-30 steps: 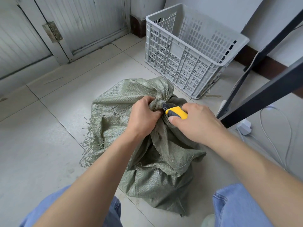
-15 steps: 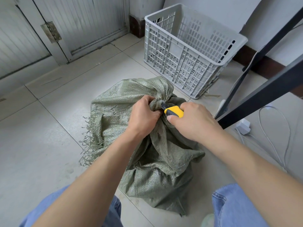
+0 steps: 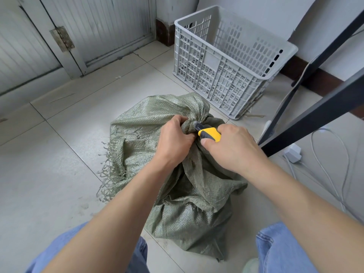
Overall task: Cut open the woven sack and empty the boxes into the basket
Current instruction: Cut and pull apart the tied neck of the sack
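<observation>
Left hand (image 3: 174,142): grips the woven sack (image 3: 157,138) at its tied neck.
Right hand (image 3: 232,148): holds the yellow knife (image 3: 209,133); blade probably hidden.
Risk: a slip toward the left fingers.

Landmark: green woven plastic sack (image 3: 137,138). Left of it, the pale tiled floor (image 3: 49,164) lies open up to the grey ribbed metal door (image 3: 98,26). Beyond it, the grey latticed plastic basket (image 3: 216,79) stands near, top open, with a strip of floor between. Right of it, two slanted black metal bars (image 3: 315,119) cross the path; a white plug adapter (image 3: 293,153) with trailing cables lies beneath. At its knotted neck, the left hand (image 3: 173,142) and the right hand (image 3: 232,148), which holds a yellow-and-black knife (image 3: 209,133), crowd together.
</observation>
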